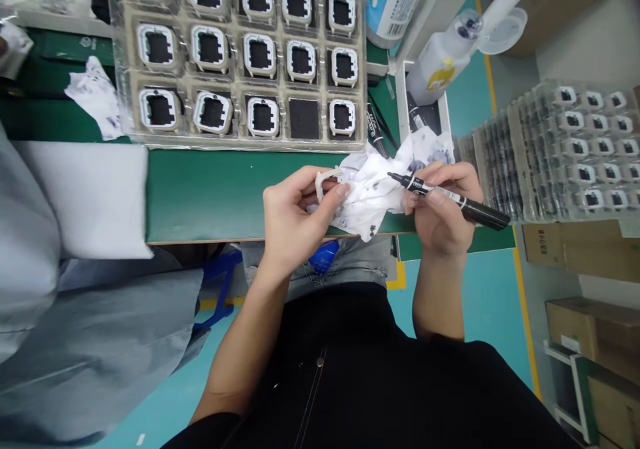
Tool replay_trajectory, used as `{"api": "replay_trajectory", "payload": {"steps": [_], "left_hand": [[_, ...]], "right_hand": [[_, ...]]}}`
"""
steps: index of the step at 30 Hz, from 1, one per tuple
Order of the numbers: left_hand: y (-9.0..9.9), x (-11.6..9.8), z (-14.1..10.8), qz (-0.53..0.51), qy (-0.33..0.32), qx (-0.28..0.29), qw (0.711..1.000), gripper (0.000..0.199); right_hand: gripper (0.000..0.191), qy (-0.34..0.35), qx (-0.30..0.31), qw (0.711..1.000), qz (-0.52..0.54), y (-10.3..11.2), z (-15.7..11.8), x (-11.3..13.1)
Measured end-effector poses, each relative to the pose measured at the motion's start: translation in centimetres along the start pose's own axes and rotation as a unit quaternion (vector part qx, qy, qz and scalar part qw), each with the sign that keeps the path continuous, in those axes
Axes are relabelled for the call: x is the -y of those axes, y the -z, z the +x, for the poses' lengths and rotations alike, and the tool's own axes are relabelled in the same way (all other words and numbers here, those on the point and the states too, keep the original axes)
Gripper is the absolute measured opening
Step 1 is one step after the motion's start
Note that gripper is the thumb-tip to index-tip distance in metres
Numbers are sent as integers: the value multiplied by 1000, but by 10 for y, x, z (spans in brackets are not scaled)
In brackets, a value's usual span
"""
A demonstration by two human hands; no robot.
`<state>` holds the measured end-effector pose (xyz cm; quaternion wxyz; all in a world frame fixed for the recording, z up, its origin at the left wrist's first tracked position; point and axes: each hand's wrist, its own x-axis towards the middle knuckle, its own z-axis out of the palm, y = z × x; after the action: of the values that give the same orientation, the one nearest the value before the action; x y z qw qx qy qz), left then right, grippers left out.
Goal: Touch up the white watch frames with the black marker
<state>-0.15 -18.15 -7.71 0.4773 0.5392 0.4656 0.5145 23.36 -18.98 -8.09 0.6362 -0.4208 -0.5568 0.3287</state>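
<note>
Between the thumb and fingers of my left hand is a pale watch-case frame, tilted on its side. My right hand grips an uncapped black marker, its dark tip pointing left toward the frame but apart from it. A white cloth with dark ink stains lies on the bench between both hands, partly under them. Behind it, a clear plastic tray holds rows of similar frames, and one pocket in the front row has no frame.
Another marker lies right of the tray. A bottle stands in a white bin. Stacked trays and cardboard boxes are on the right. A person in grey-blue clothing sits at left, beside a white sheet.
</note>
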Motion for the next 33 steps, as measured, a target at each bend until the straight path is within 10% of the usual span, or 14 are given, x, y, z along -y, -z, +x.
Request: {"api": "replay_trajectory", "payload": {"steps": [10,16,23,33], "left_hand": [[-2,7,1,-12,-20,-8,1000,26],[-3,11,4,-30,-34,-14,999,30],[-2,18,4,-60,-69,-10,996,23],[2,24,2,-54,-45,5,998,35]], "right_hand": [[23,55,-47,997,-36,-4,-7,2],[23,151,-105,972,-145,-10,-68,9],[33,303,-30,919,-253,-22,-119,-21],[37,261,-29,922,-285,-24,-124,-30]]}}
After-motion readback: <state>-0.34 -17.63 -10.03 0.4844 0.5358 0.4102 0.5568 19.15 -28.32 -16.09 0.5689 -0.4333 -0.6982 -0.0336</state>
